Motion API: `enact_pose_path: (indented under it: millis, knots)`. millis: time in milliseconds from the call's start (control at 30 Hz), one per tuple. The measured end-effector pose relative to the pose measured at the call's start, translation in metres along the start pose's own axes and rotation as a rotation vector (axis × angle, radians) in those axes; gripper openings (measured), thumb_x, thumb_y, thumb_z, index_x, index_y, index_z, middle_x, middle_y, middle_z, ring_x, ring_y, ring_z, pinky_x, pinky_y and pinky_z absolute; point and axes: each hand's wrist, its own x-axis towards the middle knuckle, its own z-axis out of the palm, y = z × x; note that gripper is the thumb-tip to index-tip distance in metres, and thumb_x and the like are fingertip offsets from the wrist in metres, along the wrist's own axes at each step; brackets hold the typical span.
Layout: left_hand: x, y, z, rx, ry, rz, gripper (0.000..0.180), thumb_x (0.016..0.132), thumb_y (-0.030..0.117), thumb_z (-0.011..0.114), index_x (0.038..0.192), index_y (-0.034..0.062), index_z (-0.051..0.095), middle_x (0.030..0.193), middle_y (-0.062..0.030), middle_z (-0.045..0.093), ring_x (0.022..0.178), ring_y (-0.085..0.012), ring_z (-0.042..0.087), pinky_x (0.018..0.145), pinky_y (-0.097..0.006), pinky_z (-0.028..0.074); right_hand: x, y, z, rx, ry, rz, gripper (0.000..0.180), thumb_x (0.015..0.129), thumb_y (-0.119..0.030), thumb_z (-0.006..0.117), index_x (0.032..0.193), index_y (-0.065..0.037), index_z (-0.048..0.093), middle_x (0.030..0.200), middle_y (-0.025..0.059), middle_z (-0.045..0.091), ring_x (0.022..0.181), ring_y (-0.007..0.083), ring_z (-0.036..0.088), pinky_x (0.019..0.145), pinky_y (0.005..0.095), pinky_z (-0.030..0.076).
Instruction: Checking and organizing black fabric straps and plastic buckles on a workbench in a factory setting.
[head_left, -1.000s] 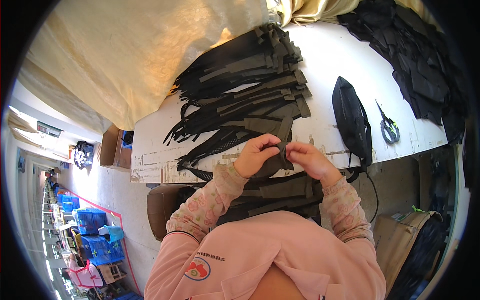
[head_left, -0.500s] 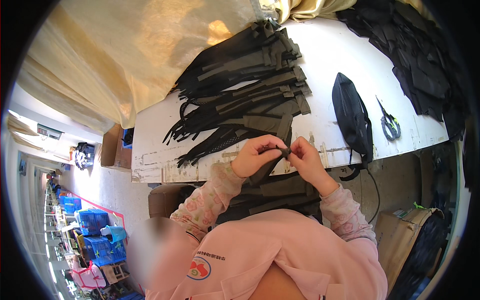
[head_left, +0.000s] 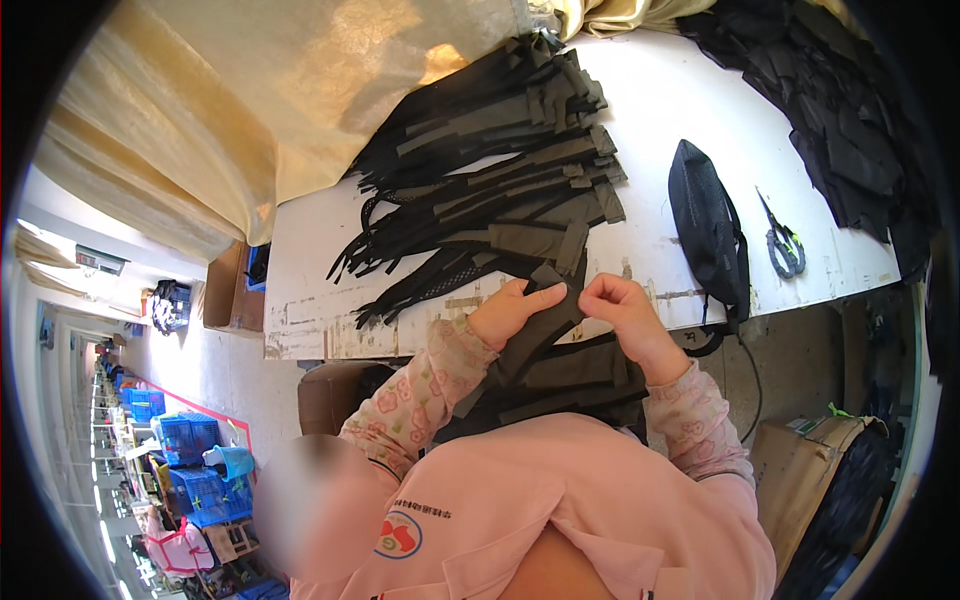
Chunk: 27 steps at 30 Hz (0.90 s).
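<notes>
My left hand [head_left: 512,310] and my right hand [head_left: 618,306] meet at the near edge of the white table [head_left: 660,110]. Together they pinch a dark strip of fabric [head_left: 545,318] that hangs down toward my lap. More dark strips [head_left: 570,375] lie stacked on my lap below the hands. A big fan of black and grey fabric strips [head_left: 500,170] spreads over the table just beyond my hands.
A black mesh pouch [head_left: 708,232] lies right of the strips, with scissors [head_left: 782,240] beside it. A heap of black fabric pieces [head_left: 840,110] fills the far right. Beige cloth [head_left: 250,110] drapes at the left. A cardboard box [head_left: 800,460] stands by my right.
Both hands stayed at the table edge, working the same strip. The fingers have shifted slightly apart along it and the strip now hangs lower between them.
</notes>
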Motion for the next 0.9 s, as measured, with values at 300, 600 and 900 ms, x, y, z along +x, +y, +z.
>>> enact_pose_path:
  millis: [300,600,900]
  knots:
    - [0.003,-0.074,0.016,0.499,-0.182,0.327,0.03,0.087,0.026,0.068,0.103,0.0027,0.059,0.086,-0.0062,0.061,0.079,-0.0125,0.054,0.071,-0.028,0.046,0.004,-0.015,-0.051,-0.49,0.004,0.07,0.021,0.085,-0.02,0.068,0.083,-0.001,0.06,0.068,0.0039,0.06,0.063,0.0112,0.055,0.058,0.0263,0.044]
    - [0.003,-0.089,0.047,0.772,-0.249,0.792,0.038,0.083,0.018,0.069,0.116,0.0058,0.054,0.11,-0.0167,0.05,0.101,-0.0355,0.051,0.088,-0.039,0.044,0.113,0.061,-0.034,-1.057,0.328,-0.055,0.026,0.083,-0.029,0.066,0.081,-0.004,0.061,0.074,0.015,0.064,0.076,0.0353,0.063,0.067,0.0443,0.048]
    - [0.094,-0.012,-0.04,1.415,0.432,1.058,0.045,0.076,0.006,0.067,0.119,0.0067,0.054,0.113,-0.0134,0.055,0.107,-0.0345,0.05,0.094,-0.045,0.039,0.068,0.038,-0.005,-0.736,0.27,-0.137,0.021,0.082,-0.023,0.067,0.081,-0.005,0.057,0.069,0.013,0.062,0.066,0.0306,0.061,0.061,0.0397,0.048]
